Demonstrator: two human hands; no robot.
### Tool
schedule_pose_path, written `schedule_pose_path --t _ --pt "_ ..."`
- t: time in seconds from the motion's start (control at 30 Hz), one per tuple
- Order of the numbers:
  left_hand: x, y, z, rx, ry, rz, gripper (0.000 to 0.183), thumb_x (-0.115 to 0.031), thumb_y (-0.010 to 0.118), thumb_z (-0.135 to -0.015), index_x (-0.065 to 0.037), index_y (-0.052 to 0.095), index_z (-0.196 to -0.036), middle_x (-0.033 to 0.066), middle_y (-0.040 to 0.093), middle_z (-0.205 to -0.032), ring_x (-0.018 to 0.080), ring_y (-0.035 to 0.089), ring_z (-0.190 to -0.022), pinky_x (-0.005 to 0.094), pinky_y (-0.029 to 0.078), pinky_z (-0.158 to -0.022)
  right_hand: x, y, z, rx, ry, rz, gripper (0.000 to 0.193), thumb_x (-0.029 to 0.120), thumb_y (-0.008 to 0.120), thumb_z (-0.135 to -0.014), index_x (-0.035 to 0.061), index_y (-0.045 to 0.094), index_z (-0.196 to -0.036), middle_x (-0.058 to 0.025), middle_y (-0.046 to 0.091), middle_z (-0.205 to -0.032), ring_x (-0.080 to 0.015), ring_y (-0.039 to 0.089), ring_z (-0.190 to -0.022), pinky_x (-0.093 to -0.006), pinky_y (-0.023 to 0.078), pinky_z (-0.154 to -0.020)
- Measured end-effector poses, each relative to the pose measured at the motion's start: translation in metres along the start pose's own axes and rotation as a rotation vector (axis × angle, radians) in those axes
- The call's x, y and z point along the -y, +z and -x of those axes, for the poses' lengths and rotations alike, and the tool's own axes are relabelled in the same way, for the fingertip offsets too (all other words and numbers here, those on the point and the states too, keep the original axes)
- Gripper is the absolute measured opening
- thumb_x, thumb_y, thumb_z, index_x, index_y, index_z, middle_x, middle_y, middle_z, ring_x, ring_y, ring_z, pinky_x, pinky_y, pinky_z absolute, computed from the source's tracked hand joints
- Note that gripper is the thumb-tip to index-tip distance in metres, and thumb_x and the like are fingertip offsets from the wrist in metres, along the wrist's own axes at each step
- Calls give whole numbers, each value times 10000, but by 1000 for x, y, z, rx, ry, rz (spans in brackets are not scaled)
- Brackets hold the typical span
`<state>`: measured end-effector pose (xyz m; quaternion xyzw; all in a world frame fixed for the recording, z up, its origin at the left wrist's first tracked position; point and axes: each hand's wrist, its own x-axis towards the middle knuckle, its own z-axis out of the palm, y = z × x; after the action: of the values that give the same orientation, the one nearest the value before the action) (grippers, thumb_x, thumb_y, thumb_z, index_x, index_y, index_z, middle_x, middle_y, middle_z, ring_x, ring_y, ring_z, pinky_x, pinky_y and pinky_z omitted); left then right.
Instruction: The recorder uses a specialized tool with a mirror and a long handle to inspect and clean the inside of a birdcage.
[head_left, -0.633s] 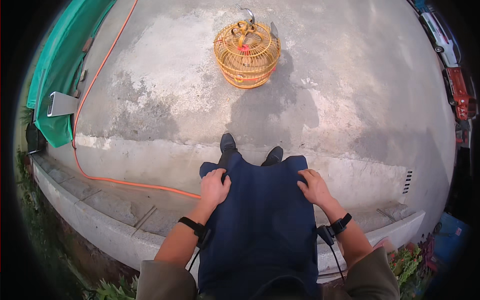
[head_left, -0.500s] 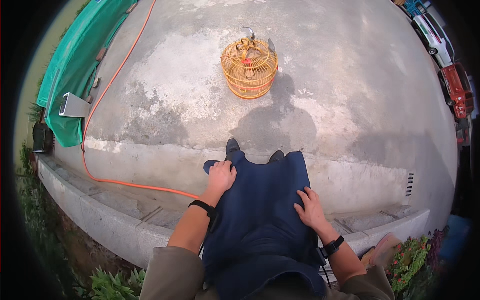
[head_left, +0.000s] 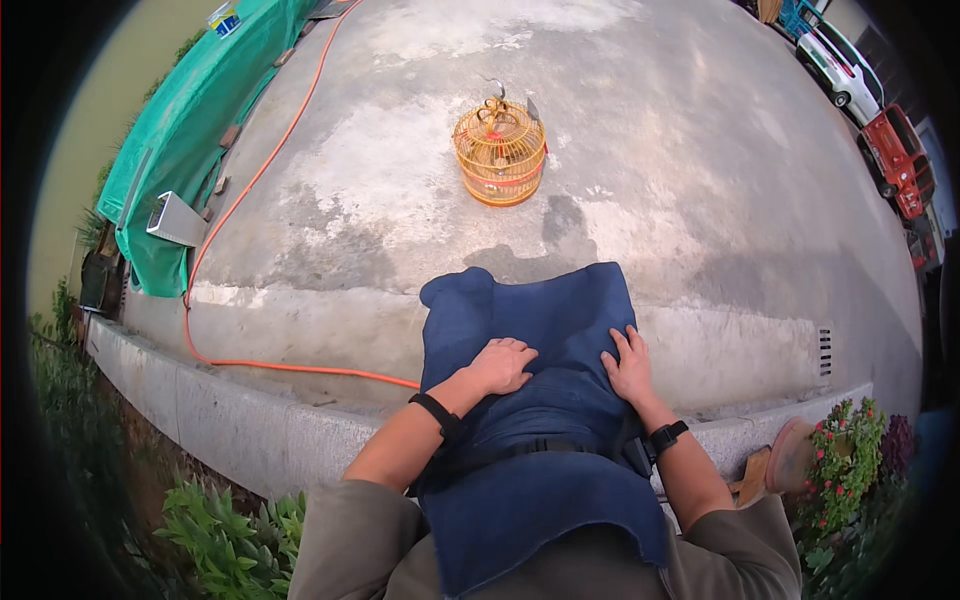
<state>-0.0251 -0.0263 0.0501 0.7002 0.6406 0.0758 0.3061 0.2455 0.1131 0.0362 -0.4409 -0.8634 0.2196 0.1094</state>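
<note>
A dark blue apron (head_left: pixel 540 400) is spread over my lap, with a black strap across it at the waist. My left hand (head_left: pixel 503 366) lies flat on its middle, fingers together and pointing right. On the apron's right edge rests my right hand (head_left: pixel 630 366), fingers stretched out and slightly apart. Neither hand grips anything that I can see. Ahead on the ground stands a round yellow birdcage (head_left: pixel 500 165) of thin bars, upright, with a metal hook on top and red trim. Its inside is too small to make out.
An orange hose (head_left: pixel 245 205) runs along the left and toward my seat. Green sheeting (head_left: pixel 170 150) covers a low barrier, beside a white metal channel (head_left: pixel 178 220). I am at a low stone ledge (head_left: pixel 230 430). A flowerpot (head_left: pixel 790 455) stands at right; vehicles (head_left: pixel 900 160) are parked farther off.
My left hand has come off the apron's left edge to its middle. The apron's far end has risen and now hides my shoes. My right hand has stayed near the right edge.
</note>
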Motion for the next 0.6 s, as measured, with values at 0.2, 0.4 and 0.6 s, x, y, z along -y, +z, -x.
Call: schedule_pose_path --t 0.2,0.4,0.6 --pt "-1 38 18 152 -29 127 367 -253 576 -947 -79 621 -1268 152 675 -1192 331 618 -1142 439 479 -985 -13 9 10 53 63 32 510 287 672 -885 111 579 -1355 -253 444 -1457 -436 434 -1322 -496 382 -1100" --pt "0 25 18 115 -70 146 350 -216 561 -943 -49 621 -1245 185 654 -1210 364 600 -1141 445 476 -972 -17 15 8 3 102 -49 484 289 667 -892 122 592 -1341 -240 459 -1451 -422 434 -1332 -482 388 -1100" --pt "10 36 9 143 -96 208 358 -230 557 -948 -55 620 -1254 187 657 -1204 365 598 -1148 434 476 -979 -18 13 4 -26 103 -72 475 266 676 -889 112 598 -1331 -239 465 -1449 -420 444 -1317 -462 375 -1112"
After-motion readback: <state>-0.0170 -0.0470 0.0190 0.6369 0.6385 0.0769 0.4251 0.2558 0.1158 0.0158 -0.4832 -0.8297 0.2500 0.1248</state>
